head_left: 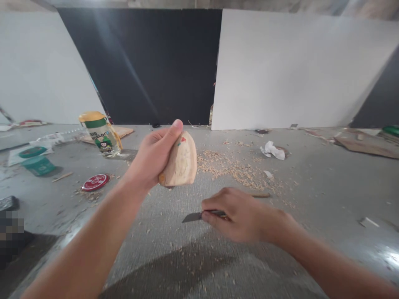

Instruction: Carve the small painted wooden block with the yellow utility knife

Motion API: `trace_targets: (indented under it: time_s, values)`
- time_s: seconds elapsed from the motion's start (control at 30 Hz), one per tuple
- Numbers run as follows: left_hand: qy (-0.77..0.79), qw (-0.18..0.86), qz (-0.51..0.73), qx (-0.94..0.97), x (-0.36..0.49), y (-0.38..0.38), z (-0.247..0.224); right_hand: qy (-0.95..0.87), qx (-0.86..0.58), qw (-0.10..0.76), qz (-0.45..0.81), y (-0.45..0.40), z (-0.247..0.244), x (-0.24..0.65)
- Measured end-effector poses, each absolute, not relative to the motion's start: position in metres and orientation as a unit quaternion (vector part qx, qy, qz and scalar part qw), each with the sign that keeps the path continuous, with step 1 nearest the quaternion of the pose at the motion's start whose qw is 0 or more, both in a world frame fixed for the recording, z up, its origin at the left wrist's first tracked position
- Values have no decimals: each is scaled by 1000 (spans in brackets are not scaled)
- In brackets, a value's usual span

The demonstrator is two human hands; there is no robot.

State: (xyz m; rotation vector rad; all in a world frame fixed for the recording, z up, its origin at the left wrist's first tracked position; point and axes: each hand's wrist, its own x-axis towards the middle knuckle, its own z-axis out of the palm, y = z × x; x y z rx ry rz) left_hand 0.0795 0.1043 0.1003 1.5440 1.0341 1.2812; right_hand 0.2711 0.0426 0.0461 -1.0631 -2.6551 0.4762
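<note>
A pale, rounded wooden piece (pixel 182 162) with small red and green marks near its top is gripped in my left hand (pixel 156 151), the thumb along its upper edge. Lower and to the right, my right hand (pixel 237 214) is closed round the handle of a knife (pixel 192 217), its dark blade pointing left. The blade and the wooden piece are apart. Wood shavings (pixel 230 166) lie scattered on the grey floor behind my right hand. A thin wooden stick (pixel 260 194) shows just beyond that hand.
On the left are a bottle with a yellow lid (pixel 101 135), a round red lid (pixel 95 182), a teal container (pixel 39 165) and a small stick (pixel 62 177). Crumpled white paper (pixel 273 150) lies right of the shavings. Black and white panels (pixel 296 70) stand behind.
</note>
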Motion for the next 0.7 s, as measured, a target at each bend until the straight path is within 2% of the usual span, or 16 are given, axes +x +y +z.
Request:
trace_targets:
  time_s: [0.1,0.2,0.27,0.7]
  values:
    - [374,432,514,641,84,104,98,-907,-331,213,149,41,54,273]
    - [398,401,499,657,88,103,95,-879,-332,321,119,38,61,275]
    - [424,368,488,669,89,102,95,-861,-352,355,95,37,64,276]
    - [455,315,452,699,89,100,94,-860,-381,324,97,37,64,273]
